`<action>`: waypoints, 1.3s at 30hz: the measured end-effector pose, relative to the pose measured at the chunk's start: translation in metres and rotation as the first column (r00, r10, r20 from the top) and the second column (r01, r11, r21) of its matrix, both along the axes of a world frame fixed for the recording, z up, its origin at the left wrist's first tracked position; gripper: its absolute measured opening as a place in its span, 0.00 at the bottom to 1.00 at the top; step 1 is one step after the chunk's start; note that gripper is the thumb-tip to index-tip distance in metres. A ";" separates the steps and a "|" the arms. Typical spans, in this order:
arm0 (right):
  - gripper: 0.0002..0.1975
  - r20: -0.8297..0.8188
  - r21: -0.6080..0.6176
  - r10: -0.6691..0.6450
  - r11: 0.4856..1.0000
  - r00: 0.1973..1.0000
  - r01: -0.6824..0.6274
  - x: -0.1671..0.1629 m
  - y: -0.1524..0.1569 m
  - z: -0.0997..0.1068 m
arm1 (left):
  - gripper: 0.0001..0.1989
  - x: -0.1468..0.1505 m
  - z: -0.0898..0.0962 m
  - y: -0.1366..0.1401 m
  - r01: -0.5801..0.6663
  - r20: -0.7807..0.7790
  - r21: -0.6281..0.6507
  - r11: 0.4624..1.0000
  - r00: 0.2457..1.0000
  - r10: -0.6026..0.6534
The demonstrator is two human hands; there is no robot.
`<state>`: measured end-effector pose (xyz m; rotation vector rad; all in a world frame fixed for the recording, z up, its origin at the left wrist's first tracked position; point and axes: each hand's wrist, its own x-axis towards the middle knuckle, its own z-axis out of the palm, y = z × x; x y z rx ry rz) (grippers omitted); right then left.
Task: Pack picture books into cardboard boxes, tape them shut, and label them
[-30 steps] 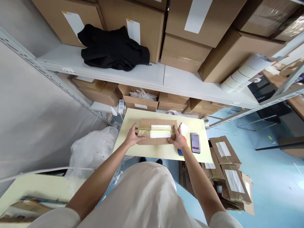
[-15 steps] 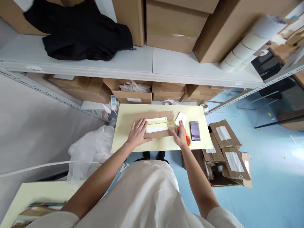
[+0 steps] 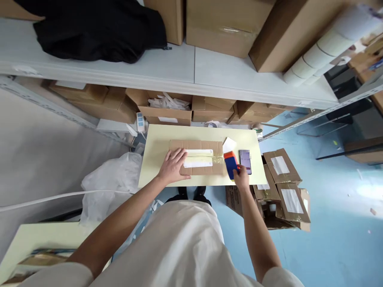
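My left hand [image 3: 173, 165] lies spread over the left end of a flat cardboard box [image 3: 197, 144]. Two white label strips [image 3: 198, 162] run along the box top, with clear tape between them and over the right end. To the right of the box, my right hand [image 3: 241, 177] is closed around a blue and orange tape dispenser [image 3: 230, 165], which stands tilted by the box's right end. A phone [image 3: 245, 161] lies partly behind my right hand. Beyond the dispenser sits a small white piece of paper [image 3: 229, 144].
The pale yellow table [image 3: 158, 135] stands before a grey shelf [image 3: 167, 75] holding boxes, black cloth [image 3: 101, 32] and white rolls [image 3: 326, 52]. Labelled cartons [image 3: 287, 187] are piled on the floor at right. A clear plastic bag [image 3: 110, 179] hangs at left.
My right hand has closed on the tape dispenser and turned it up, away from the box's right end. My left hand stays on the box. The view has shifted slightly.
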<state>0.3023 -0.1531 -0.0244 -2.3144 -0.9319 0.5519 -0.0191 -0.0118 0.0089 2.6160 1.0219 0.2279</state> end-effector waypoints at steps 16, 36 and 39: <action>0.21 -0.037 0.137 0.647 0.759 0.762 -0.637 -0.049 0.116 0.112 | 0.42 0.003 0.016 -0.013 -0.033 0.346 -0.302 0.953 0.927 0.142; 0.19 0.019 0.175 0.664 0.734 0.748 -0.656 -0.027 0.101 0.100 | 0.19 0.065 0.031 -0.002 0.439 0.129 -0.896 -0.062 0.393 0.911; 0.19 0.048 0.145 0.673 0.726 0.738 -0.672 -0.029 0.100 0.104 | 0.18 0.066 0.029 -0.005 0.461 0.130 -0.886 -0.045 0.340 0.931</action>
